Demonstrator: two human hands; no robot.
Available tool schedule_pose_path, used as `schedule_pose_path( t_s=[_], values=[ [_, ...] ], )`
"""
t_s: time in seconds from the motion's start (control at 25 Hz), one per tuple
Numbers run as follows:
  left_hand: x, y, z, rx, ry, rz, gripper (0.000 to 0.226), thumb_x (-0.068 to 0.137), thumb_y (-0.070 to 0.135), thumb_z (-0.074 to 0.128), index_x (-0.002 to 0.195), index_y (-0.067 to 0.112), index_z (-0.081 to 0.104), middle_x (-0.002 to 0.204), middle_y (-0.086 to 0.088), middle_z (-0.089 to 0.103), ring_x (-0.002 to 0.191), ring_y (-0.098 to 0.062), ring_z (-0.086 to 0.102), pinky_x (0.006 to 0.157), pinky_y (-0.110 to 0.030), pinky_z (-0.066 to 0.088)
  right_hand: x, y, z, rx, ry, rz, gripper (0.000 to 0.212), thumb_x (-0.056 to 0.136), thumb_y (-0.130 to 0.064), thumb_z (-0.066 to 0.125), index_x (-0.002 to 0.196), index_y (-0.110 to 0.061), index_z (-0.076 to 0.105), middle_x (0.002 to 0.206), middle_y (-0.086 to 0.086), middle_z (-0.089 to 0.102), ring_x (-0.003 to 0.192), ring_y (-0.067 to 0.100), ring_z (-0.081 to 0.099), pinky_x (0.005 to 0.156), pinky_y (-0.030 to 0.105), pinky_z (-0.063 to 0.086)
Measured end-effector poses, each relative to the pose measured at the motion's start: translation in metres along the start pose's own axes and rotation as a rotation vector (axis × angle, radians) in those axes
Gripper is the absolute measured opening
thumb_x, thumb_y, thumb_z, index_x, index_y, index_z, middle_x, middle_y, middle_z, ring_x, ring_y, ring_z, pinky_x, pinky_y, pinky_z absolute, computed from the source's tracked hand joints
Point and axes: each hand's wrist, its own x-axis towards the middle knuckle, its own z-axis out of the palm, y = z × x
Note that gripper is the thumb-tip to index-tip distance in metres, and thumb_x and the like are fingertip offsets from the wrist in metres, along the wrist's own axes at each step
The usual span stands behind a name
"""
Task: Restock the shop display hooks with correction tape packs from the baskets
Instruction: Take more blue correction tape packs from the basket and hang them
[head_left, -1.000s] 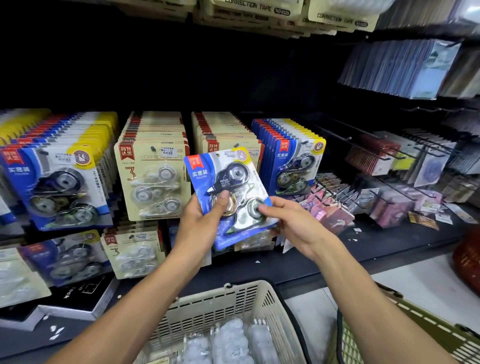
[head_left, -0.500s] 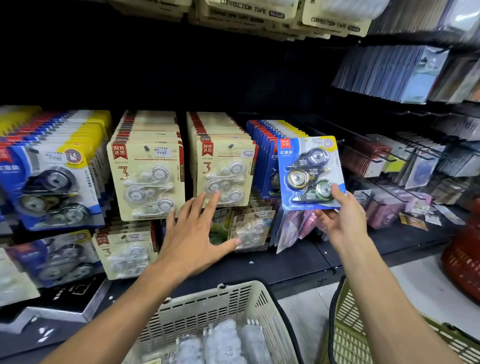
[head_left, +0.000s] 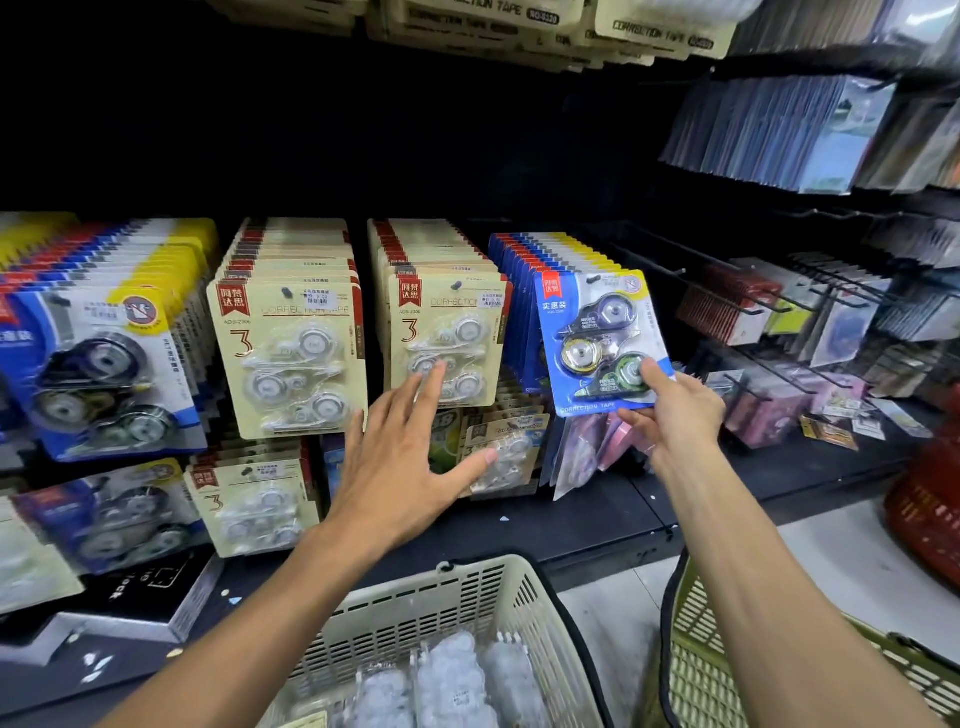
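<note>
— Since half a second ago, what moved?

— Little: the right hand (head_left: 670, 415) holds the blue pack (head_left: 602, 340) a touch closer to the blue row (head_left: 524, 260), up at two o'clock.

— Grip?

— Thumb on the front, fingers behind, pinching its lower corner.

— The left hand (head_left: 400, 467)?

— Fingers spread, holding nothing, before the beige packs (head_left: 441, 332) at twelve. The cream basket (head_left: 457, 597) sits at six.

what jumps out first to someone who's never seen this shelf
The right hand pinches a blue correction tape pack in front of the blue row right of centre. The left hand spreads open before the beige three-packs. Below stands a cream basket of clear packs.
</note>
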Motion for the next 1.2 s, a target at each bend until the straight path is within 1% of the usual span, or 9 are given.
schedule_pose_path(
  t_s=[0.2, 0.4, 0.56, 0.68, 0.72, 0.8, 0.92, 1.08, 1.2],
  values=[
    [-0.001, -0.007, 0.002, -0.033, 0.009, 0.004, 0.103, 0.073, 0.092, 0.021, 0.157, 0.045, -0.015, 0.17, 0.006, 0.011, 0.155, -0.016, 0.012, 0.126, -0.051, 0.014, 0.017, 0.012, 0.017, -0.039, 0.026, 0.043, 0.021, 0.091, -0.022, 0.073, 0.087, -0.011, 0.056, 0.101, 0.017, 0.066, 0.059, 0.023, 0.062, 0.039, 0.024, 0.052],
    [0.005, -0.012, -0.009, -0.01, 0.034, -0.037, 0.107, 0.07, 0.092, 0.019, 0.16, 0.041, -0.008, 0.17, 0.005, 0.011, 0.155, -0.018, 0.013, 0.126, -0.046, 0.013, 0.033, 0.024, 0.045, -0.014, 0.06, 0.119, 0.035, 0.091, -0.024, 0.074, 0.113, -0.01, 0.05, 0.11, 0.015, 0.065, 0.045, 0.02, 0.05, 0.033, 0.021, 0.044],
    [0.011, -0.021, -0.016, 0.016, 0.036, -0.064, 0.107, 0.071, 0.093, 0.021, 0.161, 0.04, -0.006, 0.171, 0.003, 0.008, 0.156, -0.019, 0.01, 0.126, -0.05, 0.013, 0.038, 0.04, 0.065, -0.024, 0.045, 0.163, 0.041, 0.091, -0.026, 0.074, 0.119, -0.012, 0.048, 0.124, 0.012, 0.059, 0.059, 0.023, 0.062, 0.039, 0.024, 0.051],
    [0.009, -0.025, -0.016, 0.069, -0.01, -0.077, 0.103, 0.079, 0.087, 0.032, 0.16, 0.041, -0.012, 0.171, 0.002, 0.001, 0.157, -0.021, 0.004, 0.127, -0.05, 0.008, 0.038, 0.067, 0.061, -0.22, -0.057, 0.207, 0.084, 0.085, -0.04, 0.077, 0.151, -0.02, 0.028, 0.15, 0.006, 0.042, 0.104, 0.024, 0.06, 0.081, 0.04, 0.059],
    [0.007, -0.026, -0.016, 0.087, -0.017, -0.077, 0.101, 0.081, 0.085, 0.035, 0.159, 0.042, -0.014, 0.171, 0.002, -0.001, 0.157, -0.021, 0.003, 0.127, -0.05, 0.007, 0.037, 0.075, 0.058, -0.335, -0.08, 0.178, 0.097, 0.083, -0.044, 0.077, 0.157, -0.022, 0.018, 0.158, 0.005, 0.034, 0.123, 0.028, 0.053, 0.1, 0.047, 0.05],
    [0.003, -0.032, -0.016, 0.122, -0.041, -0.089, 0.101, 0.083, 0.084, 0.037, 0.158, 0.041, -0.016, 0.171, 0.002, -0.003, 0.157, -0.021, 0.001, 0.127, -0.05, 0.006, 0.03, 0.088, 0.052, -0.561, -0.155, 0.053, 0.107, 0.081, -0.05, 0.077, 0.16, -0.023, 0.01, 0.165, 0.005, 0.023, 0.146, 0.03, 0.032, 0.117, 0.05, 0.032],
    [-0.007, -0.049, -0.016, 0.142, -0.076, -0.14, 0.101, 0.085, 0.083, 0.04, 0.161, 0.037, -0.009, 0.172, 0.0, 0.0, 0.157, -0.023, 0.004, 0.127, -0.05, 0.006, 0.007, 0.098, 0.046, -0.896, -0.296, -0.152, 0.106, 0.078, -0.057, 0.076, 0.158, -0.019, 0.019, 0.163, 0.005, 0.027, 0.147, 0.029, 0.031, 0.118, 0.047, 0.031],
    [-0.043, -0.072, 0.008, 0.071, 0.001, -0.161, 0.092, 0.088, 0.074, 0.047, 0.161, 0.025, 0.021, 0.164, -0.006, 0.03, 0.148, -0.028, 0.029, 0.121, -0.045, 0.025, -0.037, 0.114, 0.04, -1.291, -0.628, -0.279, 0.092, 0.079, -0.052, 0.075, 0.152, -0.016, 0.033, 0.155, 0.01, 0.038, 0.139, 0.033, 0.042, 0.111, 0.045, 0.039],
    [-0.086, -0.097, 0.037, 0.143, -0.229, -0.218, 0.077, 0.094, 0.055, 0.057, 0.158, 0.021, 0.028, 0.156, -0.007, 0.039, 0.141, -0.031, 0.036, 0.114, -0.045, 0.035, -0.084, 0.132, 0.047, -1.406, -0.835, -0.329, 0.066, 0.089, -0.039, 0.071, 0.145, -0.016, 0.046, 0.145, 0.008, 0.052, 0.132, 0.029, 0.05, 0.103, 0.036, 0.043]
  ],
)
